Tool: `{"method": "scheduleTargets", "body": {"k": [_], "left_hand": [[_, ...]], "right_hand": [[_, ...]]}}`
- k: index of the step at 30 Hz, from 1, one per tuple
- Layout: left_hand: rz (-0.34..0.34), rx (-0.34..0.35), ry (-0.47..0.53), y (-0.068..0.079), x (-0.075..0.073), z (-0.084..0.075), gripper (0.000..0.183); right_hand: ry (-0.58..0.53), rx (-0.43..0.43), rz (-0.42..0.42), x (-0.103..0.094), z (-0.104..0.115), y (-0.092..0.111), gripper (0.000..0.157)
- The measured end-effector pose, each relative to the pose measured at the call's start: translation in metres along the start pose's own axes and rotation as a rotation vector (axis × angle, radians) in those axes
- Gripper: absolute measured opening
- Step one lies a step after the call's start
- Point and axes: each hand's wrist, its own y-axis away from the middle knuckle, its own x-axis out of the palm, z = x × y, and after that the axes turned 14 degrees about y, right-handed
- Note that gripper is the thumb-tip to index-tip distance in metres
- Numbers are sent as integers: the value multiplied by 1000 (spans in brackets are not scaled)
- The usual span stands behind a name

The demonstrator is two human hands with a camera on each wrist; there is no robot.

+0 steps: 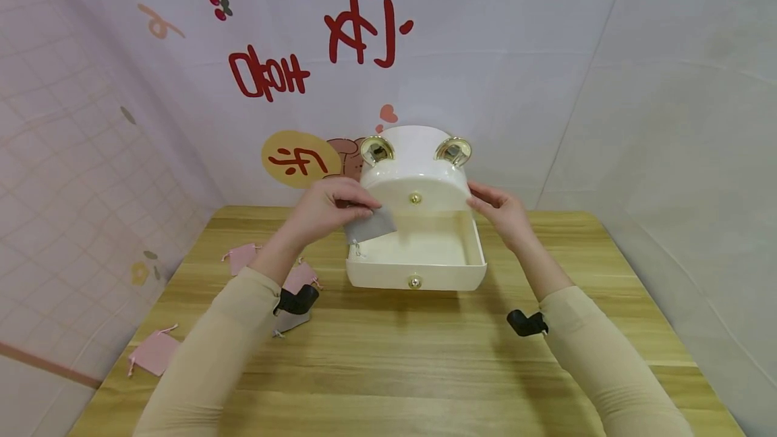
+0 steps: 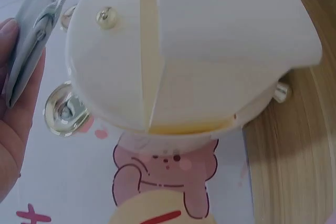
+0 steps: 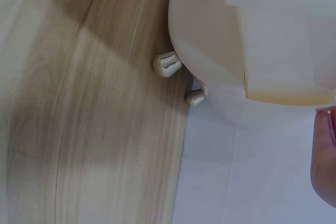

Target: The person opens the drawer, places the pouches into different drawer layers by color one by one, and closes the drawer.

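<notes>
As a pale backdrop (image 1: 510, 39) with red characters hangs behind, a wood-grain table (image 1: 394, 369) spreads below it, its far edge close to the cloth and its sides fanning toward the viewer. A person's left sleeve (image 1: 212, 349) and right sleeve (image 1: 607, 356) reach in from the near side, a broad stretch of wood between them. Near the table's far edge stands a white box (image 1: 415, 184) with a rounded top, its lower drawer (image 1: 376, 276) pulled forward, with tabletop running on from its front wall toward the person. The left hand (image 1: 330, 208) pinches a gray pouch (image 1: 373, 223) between thumb and fingers, while the right hand (image 1: 500, 211) touches the box's right side, thumb and fingers extended against its edge. Tilted, the held pouch covers part of the drawer's left wall in the head view; whether it meets the rim cannot be told. Left of the box lie a near pink pouch (image 1: 156, 353) by the table's left edge, a far pink pouch (image 1: 243, 258), a middle pink pouch (image 1: 300, 277) and, just beside that one, a partly hidden second gray pouch (image 1: 294, 320). A gold knob (image 1: 415, 282) marks the drawer front's center.
</notes>
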Motion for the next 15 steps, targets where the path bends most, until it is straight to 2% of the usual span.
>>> {"method": "scheduleTargets", "body": {"k": [8,13,15], "left_hand": [[55,16,-17,-23,26,11,16],[71,-33,-2,-36,39,21,16],[77,-60,10,-40,44,25,16]], "right_hand": [[22,2,-3,1,0,-1,45],[23,6,-3,1,-1,-2,45],[18,-1,-6,1,-9,-6,46]]}}
